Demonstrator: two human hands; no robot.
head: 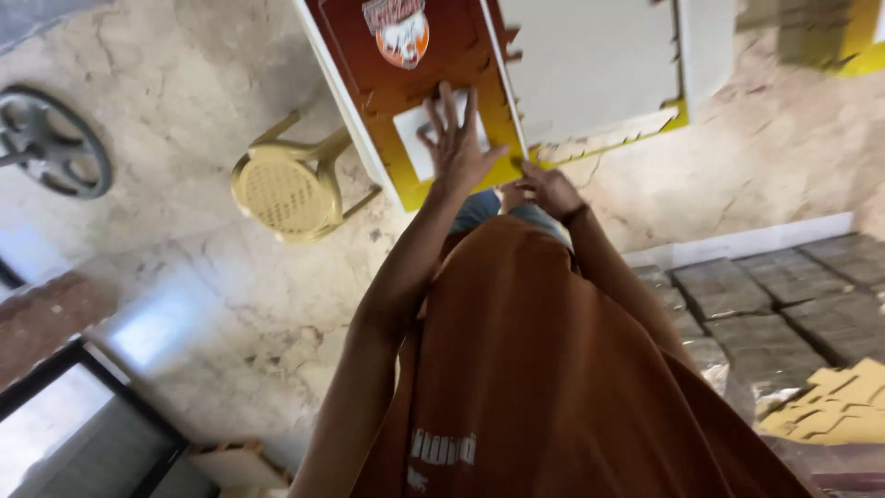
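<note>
Marble floor point(212, 304), yellow stool point(286, 189) nearby.

Marble floor point(230, 304) with a yellow plastic chair point(290, 184), a metal wheel point(51, 143) and sunlit glare

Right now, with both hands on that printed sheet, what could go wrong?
1. The left hand lies flat with spread fingers on the brown-and-yellow sheet, which overhangs the white board's edge; pressing there might tip or crease it.
2. The right hand pinches the sheet's notched yellow edge; the tabs could tear or bend.
3. A yellow stool stands close by on the floor; stepping sideways may knock it.
</note>
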